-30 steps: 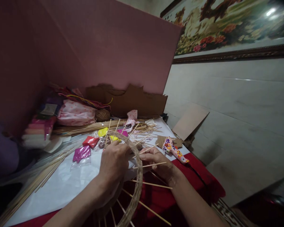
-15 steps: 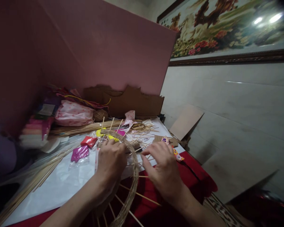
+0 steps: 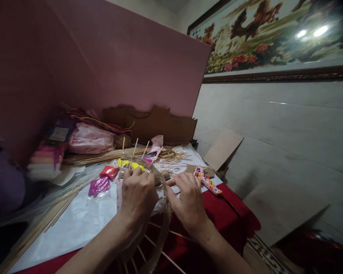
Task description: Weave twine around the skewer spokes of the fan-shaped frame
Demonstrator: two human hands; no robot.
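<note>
A ring of woven jute twine (image 3: pixel 163 224) with thin wooden sticks (image 3: pixel 174 259) spreading out from it stands in front of me, tilted. My left hand (image 3: pixel 140 194) is closed at the inner side of the ring, its fingertips hidden behind the knuckles. On the outer side, my right hand (image 3: pixel 187 199) has its thumb and forefinger bent in a pinch against the twine, close to the left knuckles. Several stick ends rise beyond the ring's far edge.
Red (image 3: pixel 109 172) and purple packets (image 3: pixel 99 186) lie on the white sheet (image 3: pixel 71 224). Long sticks (image 3: pixel 53 207) lie at left. A twine ball (image 3: pixel 122 141), polka-dot fabric (image 3: pixel 91 139) and cardboard (image 3: pixel 160 125) stand behind. A flower-print item (image 3: pixel 207 180) lies at right on red cloth (image 3: pixel 228 209).
My right hand has moved left, and its thumb and forefinger have come against the twine ring. My left hand stays at the ring, slightly shifted in view as the camera turns.
</note>
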